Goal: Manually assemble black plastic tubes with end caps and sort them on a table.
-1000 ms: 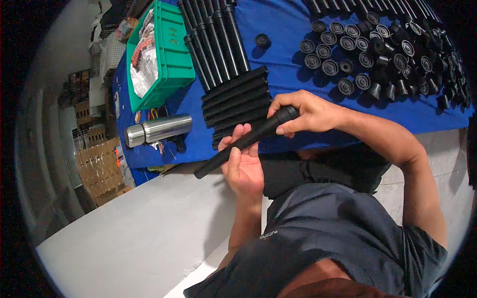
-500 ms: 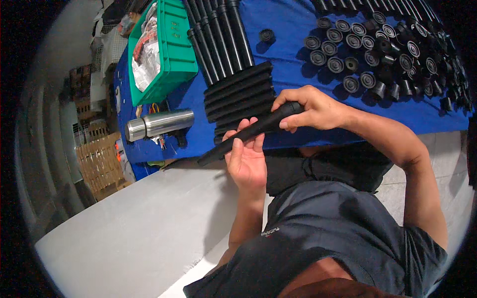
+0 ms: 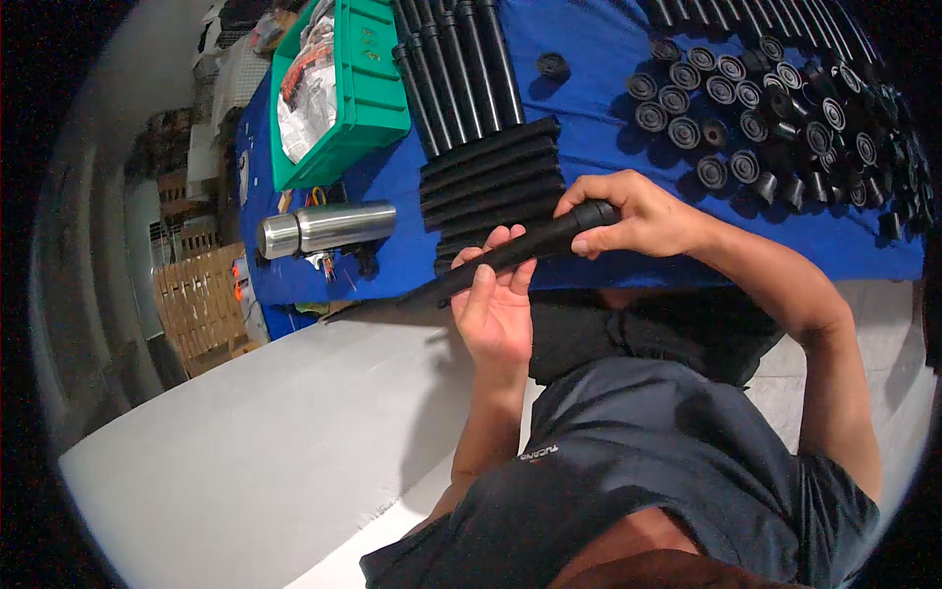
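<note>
A long black tube (image 3: 527, 247) lies slantwise across both hands, over the table's near edge. Its right end is thicker and ringed like a cap, and its left end looks thin and blurred. My left hand (image 3: 498, 309), palm up, is closed around the tube's middle, thumb in front and fingertips behind. My right hand (image 3: 636, 214) grips the thick end between thumb and fingers. Just beyond them lies a stack of matte black sleeve-like ends (image 3: 491, 182), with shiny black tubes (image 3: 461, 83) reaching away from it.
On the blue tablecloth (image 3: 589, 108) stand many round black caps (image 3: 721, 90) at right, with one cap (image 3: 552, 67) apart. More tubes (image 3: 765, 12) lie behind. A green crate (image 3: 373, 118) and a steel bottle (image 3: 343, 226) are at left, a white surface (image 3: 255, 432) nearer me.
The table things have shifted slightly right and up in view. Both hands keep their hold on the tube, whose thick end has moved a little right.
</note>
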